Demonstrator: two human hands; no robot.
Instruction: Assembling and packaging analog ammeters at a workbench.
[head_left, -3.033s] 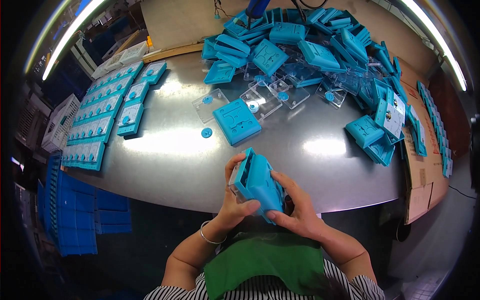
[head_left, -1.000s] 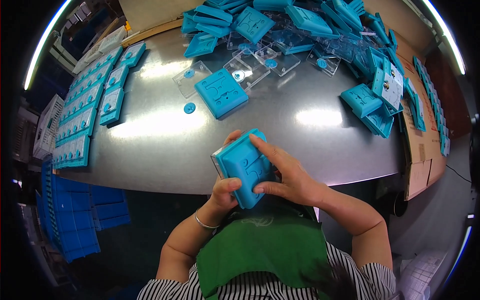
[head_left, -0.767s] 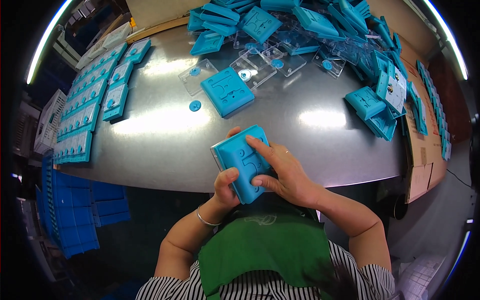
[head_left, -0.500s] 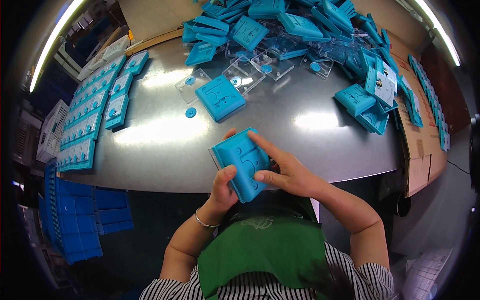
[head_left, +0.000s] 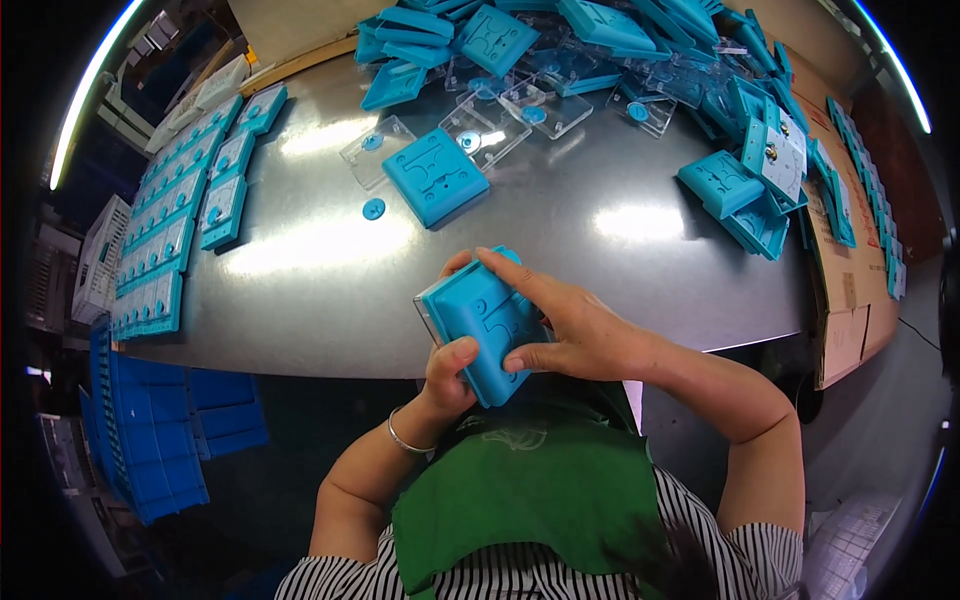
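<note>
A turquoise plastic casing (head_left: 487, 325), with a moulded outline and small round marks on its face, is held tilted near the table's front edge. A clear plate shows along its left side. My left hand (head_left: 450, 378) grips it from the left, thumb on the face and other fingers mostly hidden behind. Over its right side lies my right hand (head_left: 592, 332), index finger along the top edge and thumb against the face. Beyond my hands, another turquoise casing (head_left: 437, 178) lies face up. A small turquoise disc (head_left: 373, 209) and clear plastic plates (head_left: 368, 165) are beside it.
A heap of turquoise casings (head_left: 497, 40) and clear plates covers the back of the metal table (head_left: 300, 310). Several finished-looking units (head_left: 160, 250) stand in rows at left. More casings (head_left: 722, 183) are stacked at right, beside a cardboard box (head_left: 845, 330). Blue crates (head_left: 150, 430) stand lower left.
Both hands keep their hold on the casing, which has turned slightly. My right index finger has shifted a little left along its top edge, and the view has moved slightly.
</note>
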